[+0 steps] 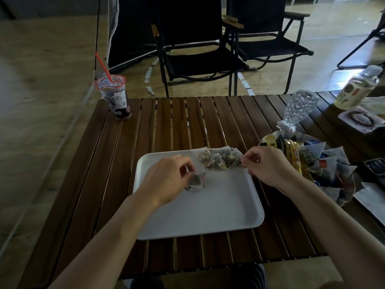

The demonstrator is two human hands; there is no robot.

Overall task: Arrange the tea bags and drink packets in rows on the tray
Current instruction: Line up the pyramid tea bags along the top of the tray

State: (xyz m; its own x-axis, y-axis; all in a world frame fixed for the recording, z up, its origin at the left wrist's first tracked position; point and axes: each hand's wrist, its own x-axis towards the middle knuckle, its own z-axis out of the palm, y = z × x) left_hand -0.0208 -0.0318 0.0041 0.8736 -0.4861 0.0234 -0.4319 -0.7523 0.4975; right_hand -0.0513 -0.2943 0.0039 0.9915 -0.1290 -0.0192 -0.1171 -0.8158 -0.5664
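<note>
Currently, a dark tea bag (pixel 195 180) is pinched by the left hand (pixel 166 178) on the white tray (pixel 208 215). The tea bag row (pixel 216 158) at the far rim is pinched at its right end by the right hand (pixel 268 165). A packet-filled bag (pixel 316 163) is positioned just right of the tray.

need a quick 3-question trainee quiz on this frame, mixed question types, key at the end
1. True or false: the row of pale mesh tea bags lies along the near edge of the white rectangular plastic tray.
2. What does the left hand pinch? A) a dark pyramid tea bag B) a yellow drink packet C) the clear patterned glass
3. On which side of the tray does the clear plastic bag of unsorted packets lie, the person's left or right?
Key: 1 false, the row lies along the far edge. 2 A. 3 right.
</note>
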